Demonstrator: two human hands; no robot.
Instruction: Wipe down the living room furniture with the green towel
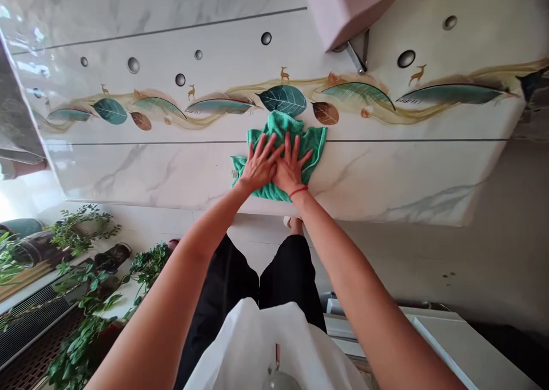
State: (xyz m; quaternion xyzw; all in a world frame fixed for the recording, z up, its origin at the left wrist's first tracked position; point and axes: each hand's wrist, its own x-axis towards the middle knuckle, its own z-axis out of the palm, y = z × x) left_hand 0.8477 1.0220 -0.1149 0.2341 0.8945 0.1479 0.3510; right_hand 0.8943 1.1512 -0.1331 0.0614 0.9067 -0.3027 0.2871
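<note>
A crumpled green cloth (317,144) lies on the marble-patterned tabletop (180,172), near its front edge. Flat on the left part of the cloth rests my left hand (259,164), fingers spread. My right hand (289,167) also presses down on it with fingers apart and a red string on the wrist. The two hands touch, thumbs and fingers crossing at the middle. Under the cloth's far edge passes a printed band with a teal leaf (283,100), feathers and small deer.
A pink object with a metal piece (357,58) stands at the table's far side. Potted plants (81,230) sit on the floor at the left. White furniture (450,333) is behind me on the right. The table's front edge runs just before my legs.
</note>
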